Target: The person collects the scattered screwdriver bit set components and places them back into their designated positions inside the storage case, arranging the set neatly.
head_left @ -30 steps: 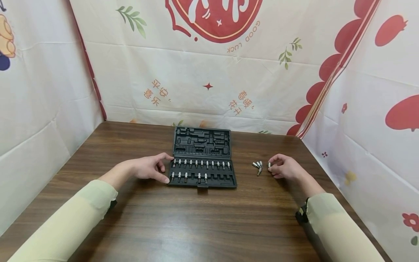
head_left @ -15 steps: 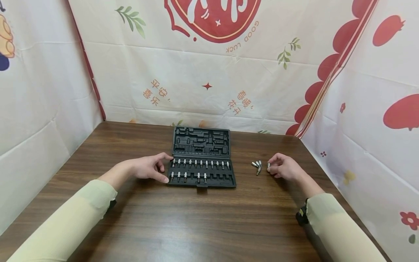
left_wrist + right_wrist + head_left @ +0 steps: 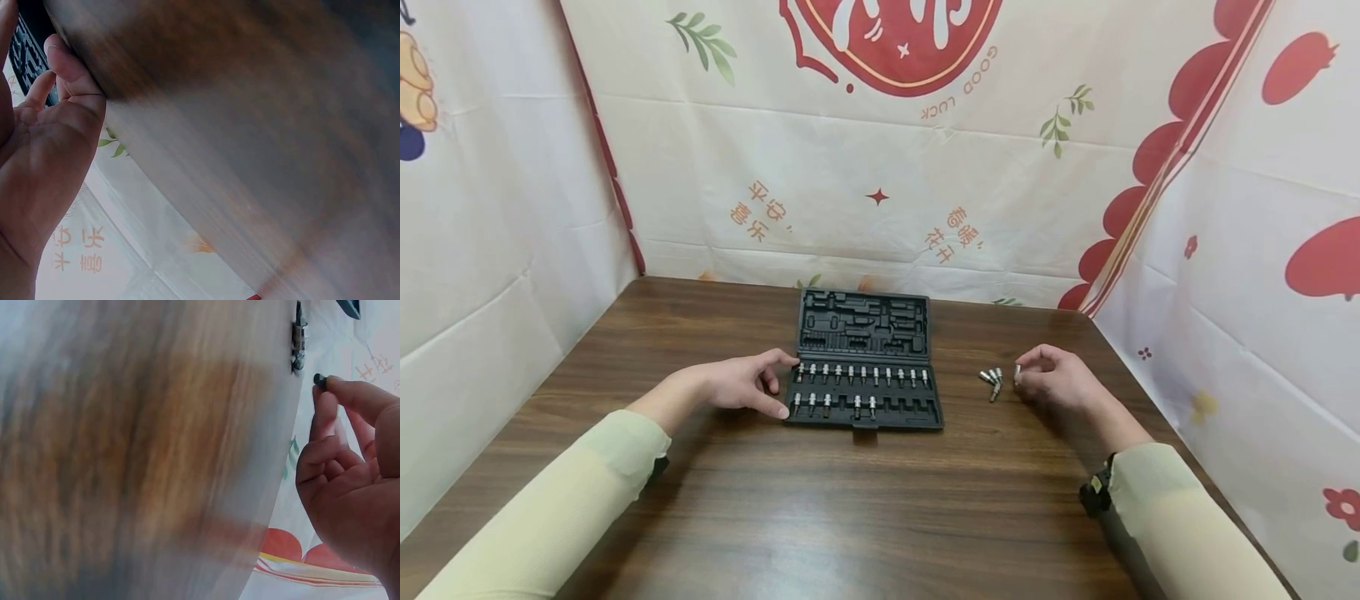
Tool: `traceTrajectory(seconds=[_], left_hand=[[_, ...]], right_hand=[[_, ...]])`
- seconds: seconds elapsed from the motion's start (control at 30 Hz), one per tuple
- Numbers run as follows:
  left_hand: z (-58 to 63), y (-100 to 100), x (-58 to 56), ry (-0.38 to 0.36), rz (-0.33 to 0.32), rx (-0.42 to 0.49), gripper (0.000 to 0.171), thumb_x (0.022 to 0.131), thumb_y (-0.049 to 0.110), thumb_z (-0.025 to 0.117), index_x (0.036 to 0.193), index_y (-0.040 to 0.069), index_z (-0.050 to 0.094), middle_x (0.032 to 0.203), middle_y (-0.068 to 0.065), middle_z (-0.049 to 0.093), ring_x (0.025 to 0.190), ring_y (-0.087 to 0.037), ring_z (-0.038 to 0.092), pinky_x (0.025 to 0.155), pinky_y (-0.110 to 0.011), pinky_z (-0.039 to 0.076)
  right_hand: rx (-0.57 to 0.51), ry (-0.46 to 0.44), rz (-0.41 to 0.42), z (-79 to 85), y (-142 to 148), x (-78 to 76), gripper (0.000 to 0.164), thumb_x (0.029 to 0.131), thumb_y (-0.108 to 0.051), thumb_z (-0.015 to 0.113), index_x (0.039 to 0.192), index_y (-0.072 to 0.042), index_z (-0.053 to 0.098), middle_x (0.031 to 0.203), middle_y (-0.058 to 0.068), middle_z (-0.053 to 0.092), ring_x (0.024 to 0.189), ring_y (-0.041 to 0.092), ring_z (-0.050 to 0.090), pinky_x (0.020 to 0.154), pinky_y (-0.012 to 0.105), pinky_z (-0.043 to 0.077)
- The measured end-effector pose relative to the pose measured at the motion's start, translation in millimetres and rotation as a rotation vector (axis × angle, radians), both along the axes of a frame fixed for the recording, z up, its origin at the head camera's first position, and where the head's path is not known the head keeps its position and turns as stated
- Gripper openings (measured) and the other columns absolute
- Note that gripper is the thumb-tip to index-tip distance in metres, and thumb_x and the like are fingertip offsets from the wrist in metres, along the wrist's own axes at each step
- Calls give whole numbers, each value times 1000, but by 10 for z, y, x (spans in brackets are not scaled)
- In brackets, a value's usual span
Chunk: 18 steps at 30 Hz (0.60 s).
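Note:
A black plastic socket-bit case (image 3: 904, 423) lies unfolded at mid-table, its lid propped back. Silver socket bits fill the back row of its base; the front row holds several at the left, with bare slots among them and to the right. My left hand (image 3: 741, 383) touches the case's left end, thumb at the front corner and index finger near the hinge. Between thumb and fingertips, my right hand (image 3: 1060, 379) pinches one small socket bit (image 3: 1017, 374). Its dark end (image 3: 320, 380) pokes out of the fingertips in the right wrist view, above the tabletop.
Several loose socket bits (image 3: 995, 385) lie in a small pile just left of my right hand. The brown wooden table (image 3: 865, 517) meets printed white cloth (image 3: 820, 167) at the back and on both sides.
My right hand has risen slightly with the socket bit and turned a little, its knuckles now higher. The left hand, the case and the pile stay as they were.

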<state>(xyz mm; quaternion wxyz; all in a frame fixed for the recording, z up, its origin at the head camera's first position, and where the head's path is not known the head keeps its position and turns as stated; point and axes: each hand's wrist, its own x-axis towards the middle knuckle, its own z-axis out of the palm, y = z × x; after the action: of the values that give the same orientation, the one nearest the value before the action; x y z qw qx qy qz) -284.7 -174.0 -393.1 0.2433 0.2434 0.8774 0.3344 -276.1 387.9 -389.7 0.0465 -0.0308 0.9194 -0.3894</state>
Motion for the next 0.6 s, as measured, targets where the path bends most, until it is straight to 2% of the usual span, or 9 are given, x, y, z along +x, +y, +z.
traceTrajectory(seconds=[0.3, 0.43, 0.6], left_hand=[[-12, 0, -5, 3, 2, -4, 89, 94, 37, 89, 164, 11, 39, 118, -11, 59, 94, -20, 60, 87, -35, 49], [-9, -1, -4, -1, 2, -7, 90, 95, 37, 88, 164, 11, 39, 118, -11, 58, 93, -20, 59, 86, -35, 49], [-11, 3, -7, 0, 3, -8, 90, 95, 37, 89, 165, 11, 38, 118, -11, 58, 93, -20, 59, 86, -35, 49]], right_hand=[[-119, 63, 44, 28, -261, 29, 38, 103, -16, 78, 134, 1, 65, 109, 12, 75, 88, 10, 70, 78, 30, 62], [-128, 49, 72, 61, -450, 45, 39, 104, -22, 78, 134, -1, 66, 112, 12, 74, 95, 17, 72, 81, 33, 63], [-130, 21, 114, 122, -708, 79, 40, 104, -26, 78, 135, -4, 66, 114, 14, 75, 93, 28, 70, 76, 39, 61]])
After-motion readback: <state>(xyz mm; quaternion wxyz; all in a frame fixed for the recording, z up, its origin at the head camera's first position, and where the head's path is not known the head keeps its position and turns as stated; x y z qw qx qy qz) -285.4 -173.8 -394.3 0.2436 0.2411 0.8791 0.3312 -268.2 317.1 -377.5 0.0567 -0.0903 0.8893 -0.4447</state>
